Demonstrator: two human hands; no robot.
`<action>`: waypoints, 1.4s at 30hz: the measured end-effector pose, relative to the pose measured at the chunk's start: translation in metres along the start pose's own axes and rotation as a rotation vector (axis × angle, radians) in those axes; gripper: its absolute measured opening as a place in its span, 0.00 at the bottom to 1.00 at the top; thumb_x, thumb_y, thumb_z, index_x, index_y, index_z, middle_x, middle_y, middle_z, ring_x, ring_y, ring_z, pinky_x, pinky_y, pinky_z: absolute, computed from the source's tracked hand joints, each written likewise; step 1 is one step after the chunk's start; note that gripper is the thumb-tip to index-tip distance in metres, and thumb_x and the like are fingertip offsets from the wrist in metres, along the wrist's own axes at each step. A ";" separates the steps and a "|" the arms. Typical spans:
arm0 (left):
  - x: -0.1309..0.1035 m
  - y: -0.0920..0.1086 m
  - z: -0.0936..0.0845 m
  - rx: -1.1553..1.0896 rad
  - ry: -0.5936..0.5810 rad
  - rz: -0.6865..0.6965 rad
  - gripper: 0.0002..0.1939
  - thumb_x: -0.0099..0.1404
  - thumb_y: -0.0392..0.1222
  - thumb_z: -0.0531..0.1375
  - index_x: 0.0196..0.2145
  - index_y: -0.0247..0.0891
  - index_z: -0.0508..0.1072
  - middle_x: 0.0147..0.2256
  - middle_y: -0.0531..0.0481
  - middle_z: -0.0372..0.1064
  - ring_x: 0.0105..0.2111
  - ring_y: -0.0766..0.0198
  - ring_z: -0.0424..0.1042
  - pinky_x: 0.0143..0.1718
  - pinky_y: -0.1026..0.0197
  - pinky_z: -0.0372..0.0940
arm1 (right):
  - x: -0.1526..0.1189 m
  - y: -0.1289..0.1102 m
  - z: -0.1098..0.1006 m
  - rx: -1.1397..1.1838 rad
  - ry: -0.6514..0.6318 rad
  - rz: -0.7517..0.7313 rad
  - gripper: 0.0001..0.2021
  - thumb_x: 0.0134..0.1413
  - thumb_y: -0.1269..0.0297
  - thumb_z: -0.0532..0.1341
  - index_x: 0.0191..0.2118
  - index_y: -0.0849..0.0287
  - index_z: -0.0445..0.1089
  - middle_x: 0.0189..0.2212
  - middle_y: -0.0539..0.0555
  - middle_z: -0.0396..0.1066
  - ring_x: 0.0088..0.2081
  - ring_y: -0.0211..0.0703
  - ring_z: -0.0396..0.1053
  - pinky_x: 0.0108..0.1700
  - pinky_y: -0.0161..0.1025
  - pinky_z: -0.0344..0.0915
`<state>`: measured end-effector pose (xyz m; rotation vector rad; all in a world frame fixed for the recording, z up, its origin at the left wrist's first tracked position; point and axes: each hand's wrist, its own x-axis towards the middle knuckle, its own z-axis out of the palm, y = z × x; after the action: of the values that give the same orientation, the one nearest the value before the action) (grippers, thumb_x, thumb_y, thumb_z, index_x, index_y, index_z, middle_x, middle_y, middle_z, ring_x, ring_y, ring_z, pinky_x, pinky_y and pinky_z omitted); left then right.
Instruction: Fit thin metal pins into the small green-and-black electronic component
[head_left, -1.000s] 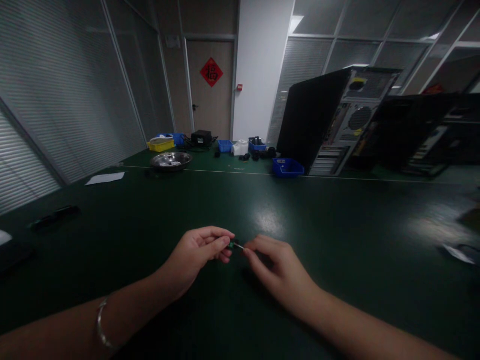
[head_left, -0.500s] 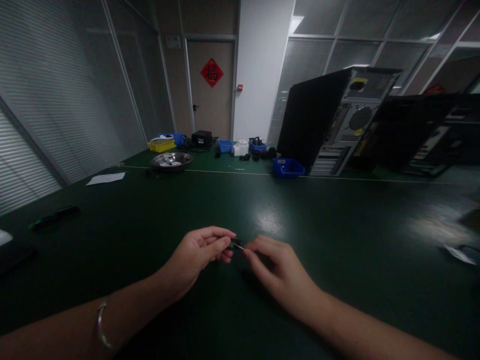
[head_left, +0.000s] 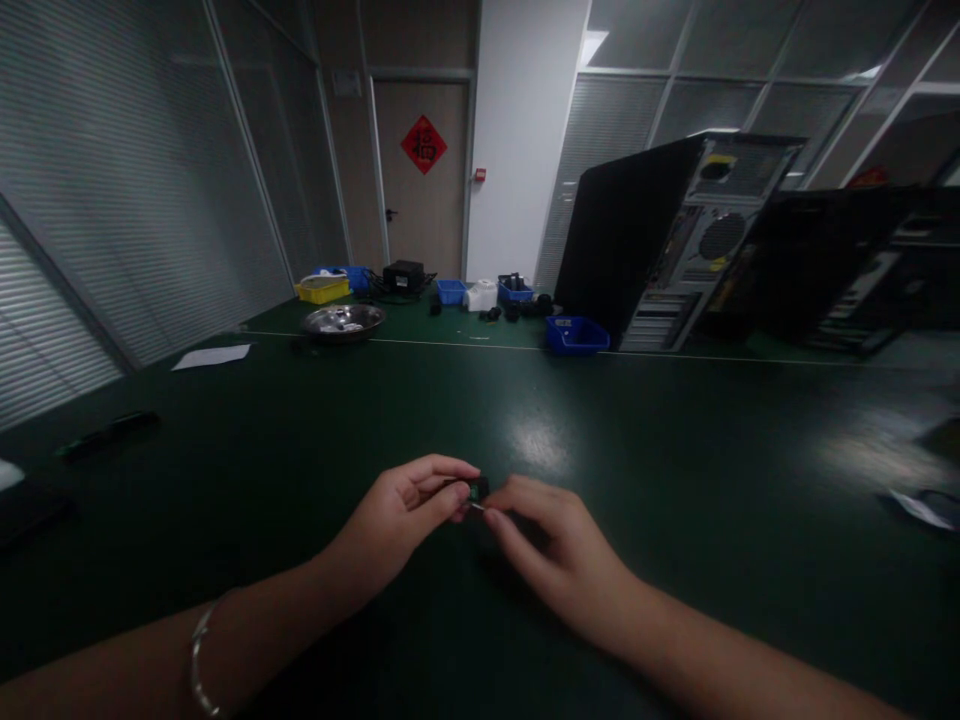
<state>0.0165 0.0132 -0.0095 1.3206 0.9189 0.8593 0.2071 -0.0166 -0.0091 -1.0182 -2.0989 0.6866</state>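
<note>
My left hand [head_left: 409, 510] pinches a small green-and-black part [head_left: 477, 490], which looks like a little circuit board, between thumb and fingers. Its far side is hidden by the fingers. Facing it, my right hand [head_left: 551, 525] is closed, with thumb and forefinger gripping a thin, pale, pin-like piece [head_left: 477, 506]. That piece reaches toward the left thumb, just below the green part. Whether the two parts touch I cannot tell. Both hands are over the dark green table [head_left: 420, 400].
At the back stand a metal bowl [head_left: 343, 322], a yellow bin [head_left: 324, 290] and a blue bin [head_left: 577, 336]. A large black computer case [head_left: 637, 240] rises at back right. Paper [head_left: 211, 357] and dark green strips [head_left: 109, 432] lie to the left.
My left hand has shifted slightly right and turned the green part, so more of its face shows. The pale piece has moved a little lower and left, along the part's near side.
</note>
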 end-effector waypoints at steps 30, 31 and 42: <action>0.002 -0.006 -0.002 -0.052 -0.076 -0.039 0.16 0.58 0.35 0.63 0.45 0.34 0.70 0.42 0.45 0.72 0.45 0.58 0.71 0.50 0.55 0.63 | 0.002 0.003 0.001 0.042 0.047 0.032 0.07 0.62 0.67 0.54 0.37 0.60 0.69 0.32 0.51 0.70 0.33 0.37 0.67 0.35 0.33 0.62; 0.002 -0.006 -0.002 -0.077 -0.059 -0.043 0.14 0.58 0.35 0.63 0.43 0.34 0.71 0.41 0.44 0.73 0.44 0.57 0.71 0.49 0.54 0.65 | 0.002 0.003 0.001 0.036 0.053 0.040 0.07 0.62 0.67 0.54 0.37 0.60 0.69 0.31 0.52 0.70 0.33 0.37 0.67 0.35 0.33 0.61; 0.000 -0.003 -0.003 -0.266 0.066 -0.061 0.10 0.58 0.35 0.64 0.38 0.31 0.71 0.38 0.42 0.75 0.40 0.56 0.75 0.45 0.54 0.69 | 0.000 0.003 0.002 -0.063 0.046 0.103 0.08 0.61 0.66 0.54 0.35 0.60 0.70 0.30 0.51 0.69 0.31 0.38 0.66 0.34 0.35 0.60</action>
<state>0.0139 0.0137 -0.0123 1.0358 0.8588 0.9468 0.2073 -0.0151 -0.0123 -1.1722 -2.0506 0.6446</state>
